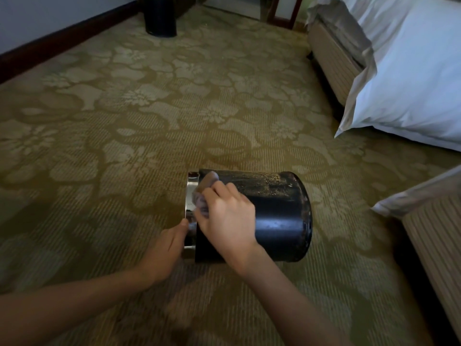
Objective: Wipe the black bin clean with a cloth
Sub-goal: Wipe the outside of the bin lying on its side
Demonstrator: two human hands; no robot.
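On the carpet (124, 146) just in front of me the black bin (282, 221) lies on its side. Its long axis runs left to right, with the chrome rim (190, 193) and mouth facing left and the base facing right. My right hand (229, 221) sits on top of the barrel at the left end. Its fingers are curled round a bunched cloth (203, 196), pressing it against the wall right where black meets chrome. My left hand (167, 253) is at the near part of the rim with the thumb on the band. The other fingers are hidden, so I judge it a steadying grip rather than see it whole. What matters for the next stroke is that nearly all the barrel stretches away to the right of my cloth. Its far upper side carries a dull, speckled film (257, 182). I would drag rightward along the axis, with the left hand keeping the bin from rolling.
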